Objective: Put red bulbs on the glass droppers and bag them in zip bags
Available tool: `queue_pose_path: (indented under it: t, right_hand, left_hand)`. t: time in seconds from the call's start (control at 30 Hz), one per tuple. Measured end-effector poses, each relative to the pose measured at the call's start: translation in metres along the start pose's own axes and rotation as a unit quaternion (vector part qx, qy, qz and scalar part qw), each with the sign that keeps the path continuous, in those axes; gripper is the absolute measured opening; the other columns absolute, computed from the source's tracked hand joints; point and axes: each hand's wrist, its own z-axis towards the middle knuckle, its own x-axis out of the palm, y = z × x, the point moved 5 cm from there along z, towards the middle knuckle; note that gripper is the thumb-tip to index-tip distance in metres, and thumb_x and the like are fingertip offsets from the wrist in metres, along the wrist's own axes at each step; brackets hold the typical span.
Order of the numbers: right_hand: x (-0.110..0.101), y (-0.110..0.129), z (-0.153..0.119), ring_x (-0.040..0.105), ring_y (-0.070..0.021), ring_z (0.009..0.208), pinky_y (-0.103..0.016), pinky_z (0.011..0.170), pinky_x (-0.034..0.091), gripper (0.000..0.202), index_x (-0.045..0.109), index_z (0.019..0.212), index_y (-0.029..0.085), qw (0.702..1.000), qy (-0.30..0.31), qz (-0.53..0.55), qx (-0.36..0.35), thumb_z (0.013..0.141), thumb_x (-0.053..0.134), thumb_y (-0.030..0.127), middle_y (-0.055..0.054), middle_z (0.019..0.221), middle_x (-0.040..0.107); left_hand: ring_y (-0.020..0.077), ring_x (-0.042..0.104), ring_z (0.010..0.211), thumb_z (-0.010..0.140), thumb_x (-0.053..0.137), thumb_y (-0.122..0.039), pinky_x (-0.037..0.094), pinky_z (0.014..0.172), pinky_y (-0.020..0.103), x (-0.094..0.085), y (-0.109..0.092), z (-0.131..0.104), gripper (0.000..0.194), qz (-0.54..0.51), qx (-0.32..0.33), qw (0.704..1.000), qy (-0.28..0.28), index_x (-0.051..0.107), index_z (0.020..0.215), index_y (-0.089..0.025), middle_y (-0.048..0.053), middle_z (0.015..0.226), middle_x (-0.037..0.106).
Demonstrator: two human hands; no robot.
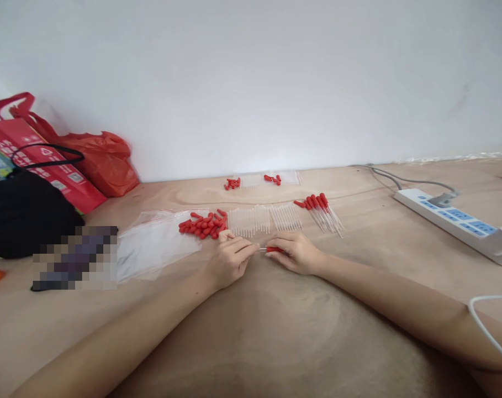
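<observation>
Between my two hands lies a thin clear tube with a red bulb (pixel 273 249) on its right end. My left hand (pixel 233 257) pinches the tube's left part; my right hand (pixel 294 252) grips the red bulb. Beyond my left hand is a pile of loose red bulbs (pixel 203 225). Rows of clear tubes (pixel 286 217) lie side by side just past my hands. To their right, several tubes with red bulbs fitted (pixel 323 211) are fanned out, bulbs pointing away from me.
Clear plastic bags (pixel 157 243) lie at left, near a pixelated dark object (pixel 80 257), a black bag (pixel 29 215) and red bags (pixel 110 163). More bulbs and tubes (pixel 253 179) rest by the wall. A white power strip (pixel 453 221) with cables is at right.
</observation>
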Motion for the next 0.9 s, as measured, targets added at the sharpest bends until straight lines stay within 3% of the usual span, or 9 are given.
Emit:
queue_pose_path:
  t: [0.23,0.37,0.43,0.53,0.6,0.67,0.77,0.9]
  right_hand:
    - [0.001,-0.001,0.001,0.056,-0.0155,0.075,-0.029,0.066,0.046,0.018,0.058,0.085,0.017,1.000,0.014,0.008,0.007,0.085,0.044,0.026,-0.008,0.083,0.061]
    - [0.002,-0.010,0.003,0.056,-0.0150,0.075,-0.029,0.067,0.046,0.014,0.057,0.087,0.017,0.992,0.013,0.108,0.063,0.082,0.048,0.027,-0.006,0.081,0.061]
    - [0.003,-0.019,0.004,0.057,-0.0134,0.071,-0.028,0.065,0.047,0.017,0.054,0.091,0.018,0.968,-0.024,0.210,0.139,0.079,0.053,0.030,-0.004,0.078,0.060]
    - [0.008,-0.030,0.004,0.056,-0.0110,0.064,-0.026,0.062,0.047,0.025,0.049,0.088,0.019,0.899,-0.100,0.357,0.234,0.074,0.058,0.038,0.000,0.073,0.058]
    - [0.012,-0.030,0.005,0.055,-0.0098,0.061,-0.026,0.062,0.047,0.027,0.047,0.083,0.020,0.864,-0.125,0.417,0.253,0.072,0.060,0.040,0.001,0.070,0.056]
    - [0.011,-0.030,0.007,0.053,-0.0094,0.060,-0.027,0.062,0.047,0.026,0.047,0.081,0.021,0.849,-0.136,0.441,0.258,0.071,0.061,0.041,0.002,0.070,0.055]
    - [-0.004,-0.040,0.011,0.053,-0.0110,0.061,-0.030,0.064,0.048,0.022,0.049,0.082,0.022,0.842,-0.162,0.437,0.272,0.072,0.059,0.039,0.001,0.072,0.055]
    - [-0.054,-0.077,0.010,0.054,-0.0113,0.065,-0.030,0.067,0.047,0.023,0.051,0.091,0.022,0.834,-0.226,0.407,0.297,0.074,0.055,0.036,-0.001,0.081,0.057]
  left_hand:
    - [0.0123,0.058,0.062,0.083,0.041,-0.011,0.028,0.070,0.034,0.002,0.000,0.001,0.021,-0.003,-0.015,1.000,0.011,0.061,0.084,-0.018,0.001,0.073,0.067]
    - [0.0120,0.059,0.062,0.084,0.043,-0.017,0.030,0.071,0.033,0.004,0.005,0.002,0.018,-0.030,-0.055,0.998,-0.001,0.061,0.083,-0.018,0.001,0.073,0.068]
    - [0.0114,0.059,0.059,0.084,0.045,-0.020,0.031,0.070,0.033,0.004,0.009,0.002,0.016,-0.052,-0.091,0.994,-0.024,0.060,0.083,-0.018,0.000,0.073,0.069]
    - [0.0113,0.060,0.058,0.084,0.046,-0.024,0.034,0.072,0.032,0.005,0.015,0.002,0.014,-0.088,-0.143,0.985,-0.041,0.059,0.088,-0.019,-0.001,0.070,0.069]
    - [0.0121,0.061,0.061,0.083,0.048,-0.025,0.035,0.078,0.033,0.006,0.017,0.002,0.014,-0.115,-0.153,0.981,-0.035,0.057,0.092,-0.019,-0.001,0.070,0.069]
    - [0.0135,0.063,0.069,0.082,0.050,-0.026,0.033,0.084,0.035,0.005,0.016,0.002,0.018,-0.135,-0.151,0.979,-0.028,0.054,0.098,-0.018,0.000,0.075,0.069]
    - [0.0161,0.062,0.080,0.082,0.049,-0.027,0.032,0.087,0.037,0.002,0.017,0.001,0.023,-0.133,-0.165,0.977,-0.030,0.051,0.103,-0.017,0.003,0.084,0.069]
    - [0.0167,0.061,0.083,0.083,0.046,-0.027,0.032,0.087,0.038,0.002,0.020,0.000,0.021,-0.118,-0.190,0.974,-0.031,0.050,0.101,-0.017,0.004,0.088,0.068]
